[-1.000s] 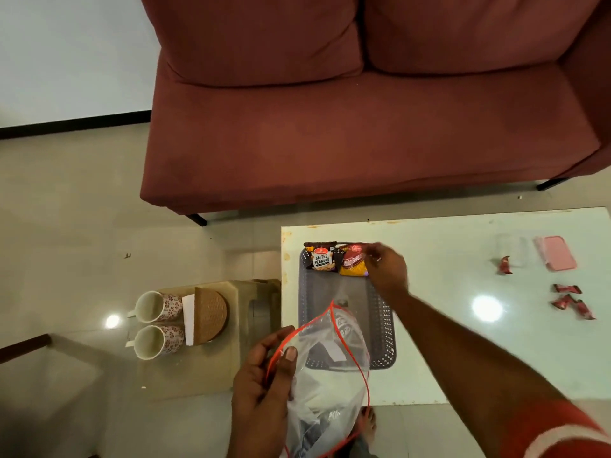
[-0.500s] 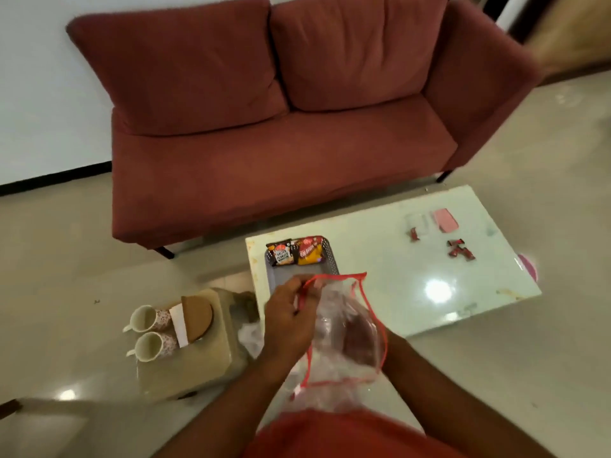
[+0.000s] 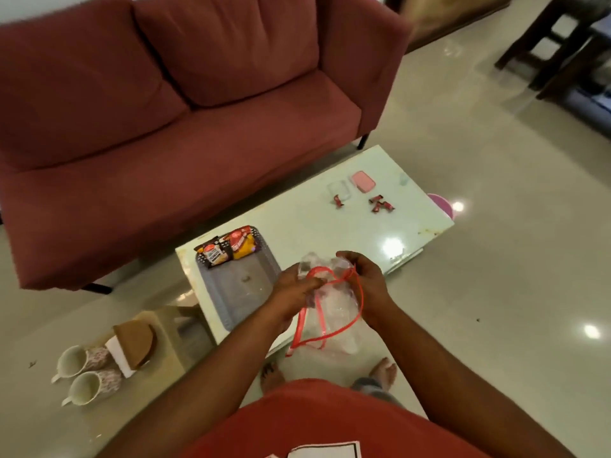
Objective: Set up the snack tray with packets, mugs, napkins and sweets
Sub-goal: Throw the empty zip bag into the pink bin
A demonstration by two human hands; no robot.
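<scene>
Red shirt (image 3: pixel 317 424), white print

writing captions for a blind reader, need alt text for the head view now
Both hands, left hand and right hand, hold a clear bag above a grey tray with two packets on a table. Two mugs sit on a low stand beside it.

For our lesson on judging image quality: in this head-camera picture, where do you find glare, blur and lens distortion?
Head view: ceiling lights glare off the glossy table near its front right edge and off the floor tiles; the dark furniture at top right is smeared by blur; the wide lens bows the sofa and tilts the table's edges; the clear bag between both hands shows soft reflections.
</scene>
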